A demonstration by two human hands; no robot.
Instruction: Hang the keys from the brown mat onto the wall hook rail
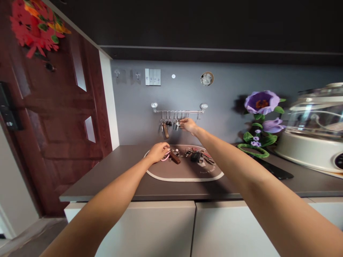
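Observation:
My right hand reaches up to a metal hook rail on the wall, fingers pinched on a small bunch of keys beneath the hooks. Whether those keys hang from a hook, I cannot tell. Left of them, more keys and a brown key fob strap hang from the rail. Low over the mat, my left hand curls closed at a pink loop. Beside it lies a brown leather key holder. Further right is a pile of keys with a black car key.
A purple plush flower stands on the right of the counter, behind a black phone-like slab. Past it sits a white appliance with a clear lid. A dark shelf overhangs the wall, and a red-brown door is at left.

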